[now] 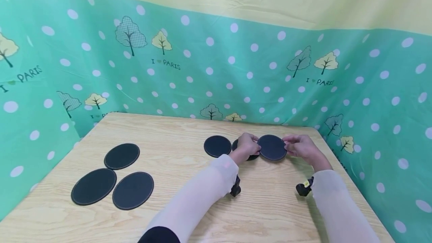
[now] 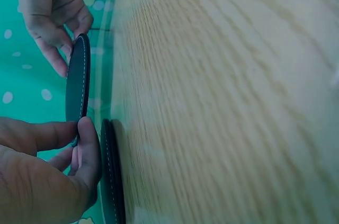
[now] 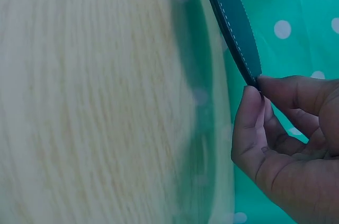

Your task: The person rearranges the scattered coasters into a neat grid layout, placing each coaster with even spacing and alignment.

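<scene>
Between my two hands is a round black coaster (image 1: 272, 147) with pale stitching round its rim. My left hand (image 1: 247, 146) pinches its left edge between thumb and fingers. At the opposite edge my right hand (image 1: 302, 147) pinches it the same way. In the left wrist view the held coaster (image 2: 78, 78) stands off the wood surface, with a gap beneath it. A second coaster (image 1: 235, 144) lies just left of it, partly hidden under my left hand. Farther left is another coaster (image 1: 217, 146), flat on the table.
On the left side of the wooden table (image 1: 182, 183) several black coasters lie grouped: one at the back (image 1: 122, 156), one at front left (image 1: 93, 186) and one at front right (image 1: 133, 190). A green dotted curtain (image 1: 209, 70) hangs along the back and sides.
</scene>
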{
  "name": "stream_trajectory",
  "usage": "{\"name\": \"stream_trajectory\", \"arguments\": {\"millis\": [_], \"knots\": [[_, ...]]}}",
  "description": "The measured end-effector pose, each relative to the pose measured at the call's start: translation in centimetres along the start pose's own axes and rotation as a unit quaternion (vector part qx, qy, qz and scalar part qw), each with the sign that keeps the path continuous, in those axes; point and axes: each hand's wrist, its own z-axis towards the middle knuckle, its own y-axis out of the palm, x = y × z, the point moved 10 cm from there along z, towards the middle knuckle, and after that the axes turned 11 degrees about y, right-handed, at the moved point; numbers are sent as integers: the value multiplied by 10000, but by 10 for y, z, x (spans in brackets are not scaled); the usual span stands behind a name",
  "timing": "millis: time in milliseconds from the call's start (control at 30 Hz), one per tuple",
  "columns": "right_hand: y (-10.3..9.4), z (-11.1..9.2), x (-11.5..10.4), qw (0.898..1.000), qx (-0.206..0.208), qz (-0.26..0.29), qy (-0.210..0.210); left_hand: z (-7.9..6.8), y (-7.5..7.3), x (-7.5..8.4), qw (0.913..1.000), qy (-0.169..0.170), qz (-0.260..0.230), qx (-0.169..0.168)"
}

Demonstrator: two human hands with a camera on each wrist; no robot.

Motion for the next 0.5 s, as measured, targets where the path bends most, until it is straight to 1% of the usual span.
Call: {"name": "stream_trajectory", "arguments": {"millis": [167,300,500], "knots": [[-2,1,4,10000,-13,-27,22,1,4,2,9998,42,201,-32],[-4,1,6,10000,1,-64,58,3,7,3,9982,61,599,-47],[-2,3,9,9996,28,-245,128,6,7,2,9924,131,1222,-5]]}}
